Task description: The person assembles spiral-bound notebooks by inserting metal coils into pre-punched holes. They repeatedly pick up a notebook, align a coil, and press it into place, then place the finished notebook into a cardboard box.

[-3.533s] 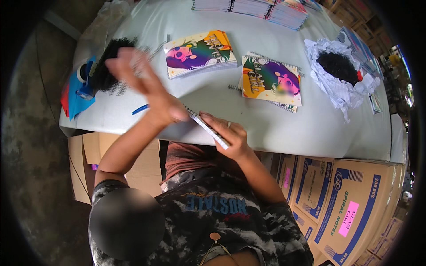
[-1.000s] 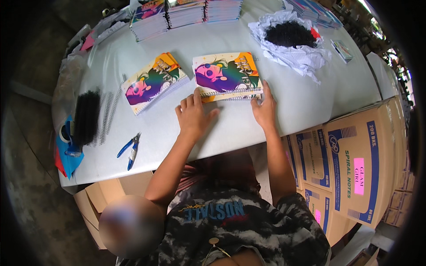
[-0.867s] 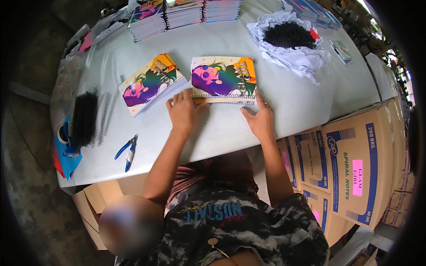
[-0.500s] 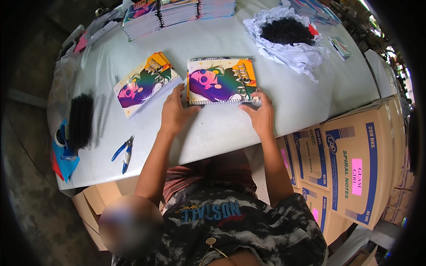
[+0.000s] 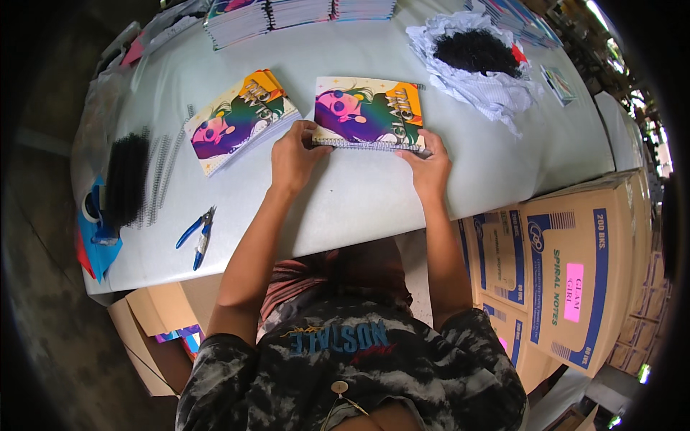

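Note:
A spiral notebook [image 5: 366,109] with a colourful cartoon girl on its cover lies in front of me, its coil along the near edge. My left hand [image 5: 293,159] grips its near left corner, thumb at the coil. At the near right corner my right hand [image 5: 430,167] holds it the same way. A bit of another coil shows past the far right corner; whatever lies beneath is mostly hidden. Left of it sits a slanted pile of matching notebooks [image 5: 241,121], with no coil visible on them. Blue-handled cutting pliers [image 5: 198,235] rest nearer me.
Loose spiral coils [image 5: 164,176] and a dense black bundle of coils [image 5: 128,178] are at the left. Notebook stacks [image 5: 302,14] stand at the back. Crumpled pale wrapping [image 5: 496,100] holds a black tangle [image 5: 476,53]. Cardboard boxes [image 5: 575,273] flank the table's right edge.
The notebook's cover now hides most of the coil that showed along the far edge. Both hands still hold the near corners. The whole view has shifted slightly.

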The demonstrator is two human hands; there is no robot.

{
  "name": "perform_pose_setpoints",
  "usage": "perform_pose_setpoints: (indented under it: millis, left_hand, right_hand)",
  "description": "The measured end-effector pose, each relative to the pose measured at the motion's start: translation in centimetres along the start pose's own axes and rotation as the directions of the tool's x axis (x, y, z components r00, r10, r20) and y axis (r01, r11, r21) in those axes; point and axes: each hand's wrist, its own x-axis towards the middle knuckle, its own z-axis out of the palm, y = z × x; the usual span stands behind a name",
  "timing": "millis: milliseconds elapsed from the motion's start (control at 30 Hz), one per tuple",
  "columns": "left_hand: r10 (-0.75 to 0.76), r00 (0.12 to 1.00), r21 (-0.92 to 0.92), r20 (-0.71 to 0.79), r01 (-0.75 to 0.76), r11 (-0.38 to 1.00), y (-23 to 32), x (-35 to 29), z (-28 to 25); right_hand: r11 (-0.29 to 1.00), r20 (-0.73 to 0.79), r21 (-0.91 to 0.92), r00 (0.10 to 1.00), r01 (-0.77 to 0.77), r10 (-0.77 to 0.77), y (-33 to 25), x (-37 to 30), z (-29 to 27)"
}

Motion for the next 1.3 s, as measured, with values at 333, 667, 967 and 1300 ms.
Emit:
perform_pose_setpoints:
  millis: [333, 667, 967, 1300]
  left_hand:
    - [0.478, 0.846, 0.759, -0.237, -0.146, 0.635, -6.3, -0.6, -8.3]
    - [0.416, 0.833, 0.288, 0.364, -0.526, 0.8, 3.2, -10.3, -16.6]
    - [0.063, 0.946, 0.712, -0.318, 0.195, 0.675, -14.4, -2.1, -20.4]
    - [-0.004, 0.998, -0.46, 0.068, 0.035, 0.887, -2.1, -5.7, -19.1]
  right_hand:
    - [0.943, -0.186, -0.175, 0.931, 0.282, -0.313, -3.1, -1.8, -0.8]
    - [0.865, 0.682, 0.487, 0.564, 0.125, -0.465, -11.4, -8.1, 1.9]
    - [0.836, 0.473, 0.549, 0.821, 0.009, -0.319, -7.8, -5.9, 2.8]
    - [0.856, 0.51, 0.513, 0.782, 0.058, -0.358, -8.3, -5.6, 1.9]
